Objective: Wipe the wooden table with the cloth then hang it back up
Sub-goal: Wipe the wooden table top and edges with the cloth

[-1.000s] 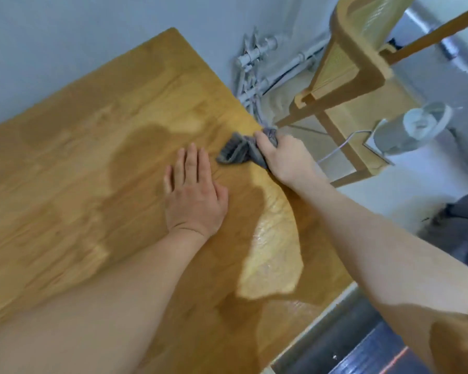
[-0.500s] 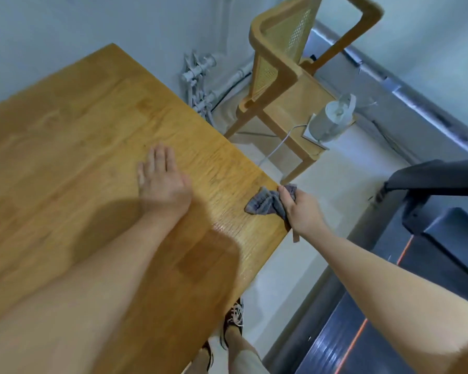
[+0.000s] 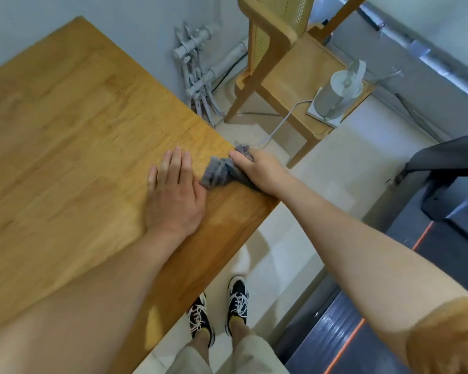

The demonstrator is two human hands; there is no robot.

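A grey crumpled cloth [image 3: 218, 172] lies on the wooden table [image 3: 73, 125] at its right edge. My right hand [image 3: 260, 171] grips the cloth and presses it on the wood, thumb on top. Flat on the table just left of the cloth rests my left hand [image 3: 174, 193], fingers together, holding nothing and touching the cloth's left end.
A wooden chair [image 3: 289, 58] stands beyond the table's right edge, with a white kettle-like appliance [image 3: 335, 95] and its cable on the seat. Grey pipes [image 3: 197, 76] run along the wall. A dark treadmill [image 3: 430, 238] fills the right. My feet [image 3: 219, 311] stand on the pale floor.
My right hand has slid the cloth along the table's right edge toward my left hand, so they now touch. The camera has tilted down and my feet show.
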